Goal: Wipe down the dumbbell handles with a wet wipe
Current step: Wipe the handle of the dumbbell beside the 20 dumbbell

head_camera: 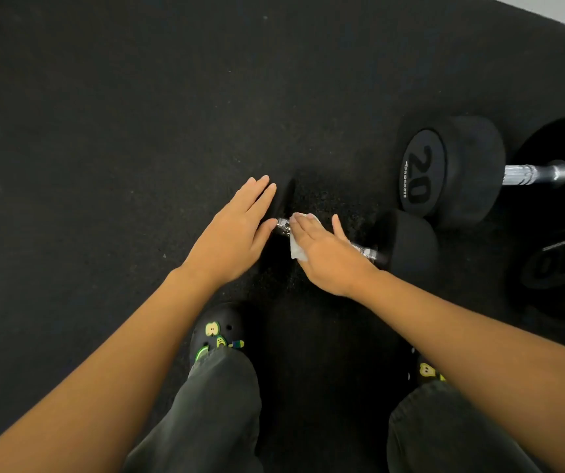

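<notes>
Nearest me, just past my shoes [218,332], my left hand [236,230] lay flat, fingers straight and together, against the left head of the dumbbell [410,244]. That head was nearly lost against the black floor [103,131].

My right hand [325,254] pressed the wipe [297,250] onto the handle [363,250] with straight fingers and the thumb spread apart, nothing curled round the bar. The wipe was white, thin and limp, draped over the bar's left part. I judged it would bunch or tear on textured steel, so a flat palm suited it.

The handle looked like bright, ribbed metal between 2 black rubbery heads. I judged the dumbbell heavy and liable to roll, best steadied at a head.

Behind it to the right lay a bigger dumbbell [451,169] marked 20, its chrome bar bare. To the right of it lay another [554,264] marked 10.
</notes>
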Demonstrator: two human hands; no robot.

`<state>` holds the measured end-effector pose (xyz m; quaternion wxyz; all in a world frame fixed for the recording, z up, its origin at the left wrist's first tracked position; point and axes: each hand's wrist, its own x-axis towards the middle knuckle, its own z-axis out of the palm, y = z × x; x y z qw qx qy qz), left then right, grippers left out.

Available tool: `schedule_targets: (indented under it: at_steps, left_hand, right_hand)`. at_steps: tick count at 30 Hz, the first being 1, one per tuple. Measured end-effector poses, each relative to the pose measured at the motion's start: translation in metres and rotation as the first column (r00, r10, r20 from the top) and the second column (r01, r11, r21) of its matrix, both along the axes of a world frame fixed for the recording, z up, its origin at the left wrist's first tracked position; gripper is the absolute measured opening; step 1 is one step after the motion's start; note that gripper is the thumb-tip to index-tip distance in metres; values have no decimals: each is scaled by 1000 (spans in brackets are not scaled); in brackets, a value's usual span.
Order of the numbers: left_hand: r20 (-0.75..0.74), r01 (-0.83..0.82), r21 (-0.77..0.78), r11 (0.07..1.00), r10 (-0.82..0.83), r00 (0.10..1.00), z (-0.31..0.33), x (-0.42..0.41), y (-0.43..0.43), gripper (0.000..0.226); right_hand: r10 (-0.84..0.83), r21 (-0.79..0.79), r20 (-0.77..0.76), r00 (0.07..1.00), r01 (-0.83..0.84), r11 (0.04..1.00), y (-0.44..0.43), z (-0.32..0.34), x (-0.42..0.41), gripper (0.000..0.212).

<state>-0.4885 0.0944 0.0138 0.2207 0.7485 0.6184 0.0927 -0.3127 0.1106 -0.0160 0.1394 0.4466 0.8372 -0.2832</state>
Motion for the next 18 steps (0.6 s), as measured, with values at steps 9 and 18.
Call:
schedule_targets:
  at_steps: [9,18]
  left_hand:
    - [0,-10,-5,1000,10,1000,0,2,2,54]
    - [-3,-9,16,1000,9,1000,-1,-1,1,54]
  right_hand:
    - [-82,-75,9,997,82,994,7,-3,-14,66]
    - [43,65,91,995,-49,997,-1,0,7,54]
